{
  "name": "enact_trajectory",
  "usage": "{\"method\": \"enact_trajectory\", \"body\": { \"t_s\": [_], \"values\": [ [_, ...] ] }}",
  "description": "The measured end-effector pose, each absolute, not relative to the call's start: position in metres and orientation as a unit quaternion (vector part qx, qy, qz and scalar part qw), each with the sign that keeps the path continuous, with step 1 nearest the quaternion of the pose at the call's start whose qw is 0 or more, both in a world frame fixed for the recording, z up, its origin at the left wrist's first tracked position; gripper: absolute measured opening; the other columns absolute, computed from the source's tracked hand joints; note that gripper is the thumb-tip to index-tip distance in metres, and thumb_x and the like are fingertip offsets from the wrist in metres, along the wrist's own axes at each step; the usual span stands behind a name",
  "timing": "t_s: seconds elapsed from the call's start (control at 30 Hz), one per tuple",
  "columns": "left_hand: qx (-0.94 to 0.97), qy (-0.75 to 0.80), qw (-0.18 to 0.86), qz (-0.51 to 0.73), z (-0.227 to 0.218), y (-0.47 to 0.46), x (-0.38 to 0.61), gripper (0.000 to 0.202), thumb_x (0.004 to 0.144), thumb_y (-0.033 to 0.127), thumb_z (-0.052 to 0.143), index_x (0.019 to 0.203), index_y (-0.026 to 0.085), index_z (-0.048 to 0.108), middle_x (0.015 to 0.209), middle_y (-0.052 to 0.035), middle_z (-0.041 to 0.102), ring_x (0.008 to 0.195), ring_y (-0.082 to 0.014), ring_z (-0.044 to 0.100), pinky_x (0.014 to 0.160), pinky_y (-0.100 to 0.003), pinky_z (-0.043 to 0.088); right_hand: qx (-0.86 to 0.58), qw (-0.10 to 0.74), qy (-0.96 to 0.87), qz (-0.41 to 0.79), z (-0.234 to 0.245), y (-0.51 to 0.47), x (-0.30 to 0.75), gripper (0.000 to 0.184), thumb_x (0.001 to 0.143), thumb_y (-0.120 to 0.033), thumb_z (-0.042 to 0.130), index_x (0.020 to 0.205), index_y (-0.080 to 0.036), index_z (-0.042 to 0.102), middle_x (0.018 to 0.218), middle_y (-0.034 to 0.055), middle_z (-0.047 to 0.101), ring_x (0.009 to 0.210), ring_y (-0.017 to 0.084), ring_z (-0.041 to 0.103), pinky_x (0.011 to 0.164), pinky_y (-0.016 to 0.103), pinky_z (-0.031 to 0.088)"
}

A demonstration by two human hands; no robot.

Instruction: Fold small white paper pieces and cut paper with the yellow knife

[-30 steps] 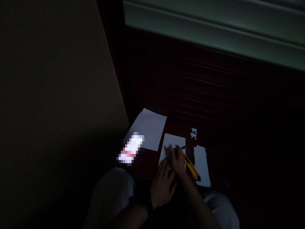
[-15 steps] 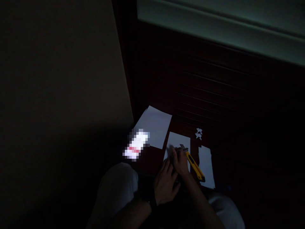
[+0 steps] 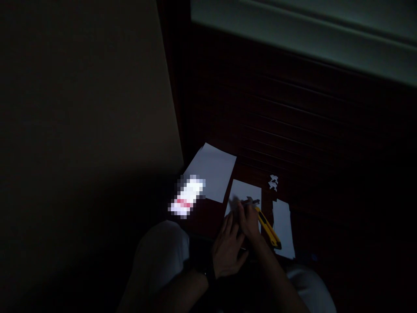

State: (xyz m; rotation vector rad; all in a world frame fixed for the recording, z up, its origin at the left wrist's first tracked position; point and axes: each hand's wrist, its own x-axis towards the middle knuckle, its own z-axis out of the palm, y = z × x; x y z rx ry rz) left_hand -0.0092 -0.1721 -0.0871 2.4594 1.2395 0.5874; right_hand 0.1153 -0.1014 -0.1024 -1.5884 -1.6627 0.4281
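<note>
My left hand (image 3: 228, 250) lies spread on the lower left of a white sheet of paper (image 3: 243, 188). Close against it, my right hand (image 3: 249, 221) is closed in a pinch around a slim pen-like stick (image 3: 255, 202), its tip over the sheet. Dim light leaves the stick's exact kind unclear. A small pale piece shows beside the stick, half hidden. Just right of my right hand, a yellow utility knife (image 3: 269, 228) lies slanting across the sheet's edge; its blade end is hidden near the fingers.
A stack of white paper (image 3: 215, 171) lies at the back left, with a bright phone (image 3: 187, 198), blurred out, over its lower corner. To the right are small paper scraps (image 3: 273, 182) and a narrower paper stack (image 3: 284, 228). A wall (image 3: 97, 108) rises at left.
My right hand and the slim stick have shifted slightly over the sheet. My left hand keeps its place on the paper. The view has moved a little.
</note>
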Motion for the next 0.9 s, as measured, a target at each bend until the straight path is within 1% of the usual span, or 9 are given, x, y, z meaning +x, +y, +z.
{"method": "enact_trajectory", "body": {
  "t_s": [0.1,0.23,0.4,0.53,0.7,0.9],
  "values": [
    [0.863,0.434,0.162,0.203,-0.0876,-0.1722,-0.0087,0.066,0.078,0.050,0.049,0.135,0.019,0.036,0.146,-0.0101,0.024,0.135,-0.0356,0.009,0.110,-0.054,0.009,-0.621,0.386,-0.661,0.170,-0.1014,-0.1020,0.1145,0.029,0.091,-0.041,0.038,0.084,-0.019,0.056,0.079,0.0064,0.061,0.074,0.020,0.057,0.071,0.033,0.041],
    [0.862,0.433,0.158,0.210,-0.0872,-0.1718,-0.0090,0.067,0.078,0.050,0.048,0.136,0.019,0.034,0.148,-0.0093,0.021,0.135,-0.0361,0.008,0.109,-0.056,0.009,-0.619,0.382,-0.665,0.170,-0.1011,-0.1025,0.1132,0.030,0.091,-0.041,0.037,0.083,-0.019,0.056,0.078,0.0063,0.061,0.074,0.021,0.057,0.070,0.032,0.041],
    [0.863,0.426,0.162,0.217,-0.0870,-0.1716,-0.0102,0.064,0.080,0.049,0.047,0.135,0.020,0.035,0.148,-0.0084,0.019,0.135,-0.0364,0.008,0.108,-0.058,0.008,-0.619,0.380,-0.666,0.171,-0.1006,-0.1023,0.1126,0.030,0.091,-0.040,0.036,0.086,-0.019,0.057,0.082,0.0077,0.063,0.077,0.022,0.058,0.073,0.033,0.041],
    [0.865,0.425,0.167,0.209,-0.0875,-0.1723,-0.0108,0.062,0.080,0.049,0.047,0.134,0.019,0.037,0.148,-0.0094,0.020,0.135,-0.0367,0.009,0.108,-0.057,0.007,-0.619,0.379,-0.666,0.173,-0.0998,-0.1023,0.1121,0.030,0.091,-0.040,0.037,0.086,-0.019,0.057,0.080,0.0072,0.063,0.075,0.021,0.058,0.071,0.032,0.042],
    [0.866,0.427,0.165,0.199,-0.0855,-0.1726,-0.0111,0.065,0.080,0.048,0.047,0.136,0.017,0.033,0.148,-0.0108,0.019,0.135,-0.0363,0.008,0.108,-0.056,0.005,-0.617,0.376,-0.669,0.175,-0.1000,-0.1021,0.1116,0.031,0.092,-0.040,0.036,0.089,-0.018,0.058,0.084,0.0078,0.063,0.078,0.021,0.059,0.073,0.033,0.043],
    [0.867,0.429,0.164,0.193,-0.0831,-0.1715,-0.0119,0.066,0.078,0.047,0.048,0.135,0.016,0.034,0.148,-0.0108,0.018,0.135,-0.0365,0.009,0.108,-0.055,0.005,-0.618,0.368,-0.672,0.175,-0.0991,-0.1023,0.1107,0.029,0.092,-0.038,0.038,0.088,-0.018,0.058,0.082,0.0072,0.063,0.077,0.021,0.059,0.072,0.033,0.043]
  ]
}}
